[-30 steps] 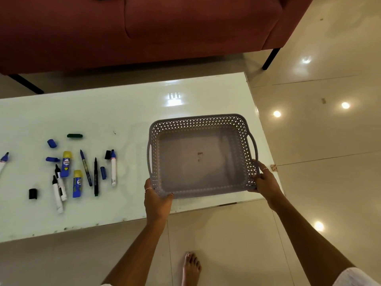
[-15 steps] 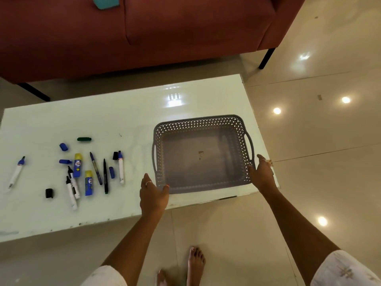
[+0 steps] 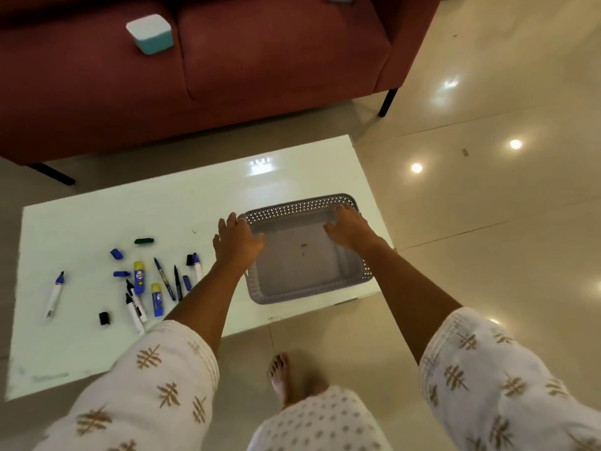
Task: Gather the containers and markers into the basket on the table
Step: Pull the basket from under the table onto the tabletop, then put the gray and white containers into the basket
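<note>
Glossy white bench (image 3: 292, 177), basket (image 3: 312, 288) hugging its right edge; my left hand (image 3: 239, 244) and right hand (image 3: 349, 231) had fingers apart, so any nudge could've tipped it off.

One basket (image 3: 312, 289), two glue sticks (image 3: 139, 277)

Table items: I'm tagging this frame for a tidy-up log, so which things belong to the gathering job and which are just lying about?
Part of the job:
- grey basket, empty
- markers, some uncapped
- yellow-capped blue containers
- loose caps, probably
- left hand and right hand, at the basket

Just lying about:
- teal box on the red sofa
- white table
</note>
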### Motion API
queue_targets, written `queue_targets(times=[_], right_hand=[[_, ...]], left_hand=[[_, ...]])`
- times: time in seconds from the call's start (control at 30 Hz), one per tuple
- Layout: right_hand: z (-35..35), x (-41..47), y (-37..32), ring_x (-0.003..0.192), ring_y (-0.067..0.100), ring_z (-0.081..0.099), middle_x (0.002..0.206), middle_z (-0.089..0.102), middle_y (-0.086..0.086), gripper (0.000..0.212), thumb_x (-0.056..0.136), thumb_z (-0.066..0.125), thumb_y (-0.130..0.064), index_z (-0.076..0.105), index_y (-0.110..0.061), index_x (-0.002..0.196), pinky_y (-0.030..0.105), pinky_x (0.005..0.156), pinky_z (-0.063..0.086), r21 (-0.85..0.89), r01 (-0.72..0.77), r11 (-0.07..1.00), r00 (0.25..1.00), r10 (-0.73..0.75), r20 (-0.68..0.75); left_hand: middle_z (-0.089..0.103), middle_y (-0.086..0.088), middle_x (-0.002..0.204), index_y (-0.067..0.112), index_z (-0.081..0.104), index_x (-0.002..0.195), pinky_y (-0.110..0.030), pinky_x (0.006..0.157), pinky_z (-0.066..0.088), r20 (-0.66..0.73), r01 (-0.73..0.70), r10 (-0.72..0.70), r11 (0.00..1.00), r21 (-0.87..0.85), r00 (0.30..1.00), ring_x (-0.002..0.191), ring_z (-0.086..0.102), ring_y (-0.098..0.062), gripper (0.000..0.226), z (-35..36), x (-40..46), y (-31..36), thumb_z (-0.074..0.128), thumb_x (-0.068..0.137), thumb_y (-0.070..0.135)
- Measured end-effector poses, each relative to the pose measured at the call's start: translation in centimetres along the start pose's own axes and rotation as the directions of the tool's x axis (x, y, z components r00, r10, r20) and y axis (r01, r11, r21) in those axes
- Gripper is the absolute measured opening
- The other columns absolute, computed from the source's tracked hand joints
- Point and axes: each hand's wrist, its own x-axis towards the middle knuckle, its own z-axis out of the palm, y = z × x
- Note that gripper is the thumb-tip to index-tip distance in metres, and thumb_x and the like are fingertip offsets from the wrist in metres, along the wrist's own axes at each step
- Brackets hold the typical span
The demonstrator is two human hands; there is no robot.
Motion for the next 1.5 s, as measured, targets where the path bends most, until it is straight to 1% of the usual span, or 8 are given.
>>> queue_targets(times=[0.17,0.47,0.63,0.83,1.0,1.2,1.33,1.5], right_hand=[[-3.7,0.0,0.3,0.129,0.033,0.043,0.141,0.044,0.014,0.046,0.089,0.046,-0.019,0.044,-0.006,0.133,0.041,0.106,0.037,-0.056,0.076,0.996,0.996,-0.074,0.039],[-16.1,3.3,8.9,0.130,0.034,0.042,0.144,0.041,0.014,0.048,0.093,0.047,-0.022,0.038,-0.009,0.139,0.046,0.108,0.035,-0.257,0.246,0.935,0.969,-0.232,0.081],[-23.1,5.3,14.4,0.130,0.032,0.042,0.145,0.040,0.012,0.049,0.093,0.047,-0.019,0.038,-0.008,0.140,0.045,0.108,0.035,-0.241,0.301,0.922,0.953,-0.282,0.114],[-29.7,8.5,18.1,0.131,0.033,0.040,0.145,0.039,0.013,0.049,0.093,0.046,-0.018,0.037,-0.007,0.140,0.045,0.109,0.035,-0.207,0.315,0.926,0.949,-0.307,0.070],[-33.1,11.7,19.6,0.132,0.030,0.040,0.145,0.039,0.014,0.050,0.094,0.048,-0.019,0.037,-0.005,0.140,0.040,0.110,0.035,-0.161,0.307,0.938,0.952,-0.302,0.056],[-38.8,19.3,18.5,0.132,0.033,0.039,0.142,0.042,0.016,0.049,0.093,0.047,-0.019,0.038,-0.003,0.138,0.043,0.109,0.035,-0.207,0.303,0.930,0.953,-0.299,0.049],[-43.3,26.0,14.8,0.132,0.034,0.038,0.141,0.042,0.015,0.050,0.091,0.047,-0.017,0.037,-0.007,0.139,0.043,0.110,0.034,-0.195,0.331,0.923,0.943,-0.332,0.029],[-47.3,33.9,9.7,0.129,0.036,0.040,0.139,0.043,0.016,0.050,0.092,0.047,-0.022,0.038,-0.009,0.139,0.046,0.110,0.034,-0.243,0.385,0.890,0.923,-0.372,0.101]], left_hand=[[0.038,-0.013,0.148,0.007,0.035,0.141,-0.045,0.109,0.034,0.023,-0.015,0.015,1.000,0.003,1.000,0.136,0.035,-0.032,0.059,-1.8,0.1,4.3,0.056,0.089,0.026],[0.039,-0.013,0.146,0.008,0.037,0.140,-0.045,0.107,0.037,-0.014,-0.014,0.013,0.997,-0.080,1.000,0.133,0.039,-0.033,0.056,-0.2,1.3,18.9,0.055,0.089,0.025],[0.041,-0.012,0.145,0.010,0.038,0.140,-0.044,0.106,0.039,-0.028,0.049,-0.051,0.995,-0.089,0.998,0.132,0.040,-0.032,0.055,1.8,1.4,28.3,0.055,0.089,0.026],[0.037,-0.012,0.148,0.010,0.035,0.142,-0.043,0.107,0.037,-0.020,0.008,-0.008,1.000,-0.001,1.000,0.135,0.037,-0.032,0.058,1.2,4.5,37.1,0.053,0.092,0.033],[0.023,-0.006,0.154,0.010,0.034,0.142,-0.043,0.109,0.034,-0.056,-0.047,0.048,0.999,0.010,0.997,0.139,0.030,-0.029,0.059,0.2,8.2,42.0,0.054,0.091,0.028],[0.015,-0.002,0.157,0.012,0.027,0.146,-0.044,0.109,0.030,-0.126,-0.056,0.055,0.998,-0.005,0.990,0.141,0.024,-0.029,0.065,-2.8,14.9,46.4,0.054,0.088,0.026],[0.009,-0.001,0.158,0.013,0.023,0.147,-0.046,0.109,0.030,-0.159,-0.022,0.022,1.000,-0.003,0.987,0.141,0.023,-0.030,0.069,-6.9,20.7,47.8,0.056,0.089,0.029],[0.008,-0.003,0.158,0.014,0.022,0.148,-0.046,0.110,0.030,-0.144,0.055,-0.054,0.999,0.000,0.988,0.141,0.021,-0.030,0.070,-12.4,28.0,48.9,0.055,0.089,0.032]])
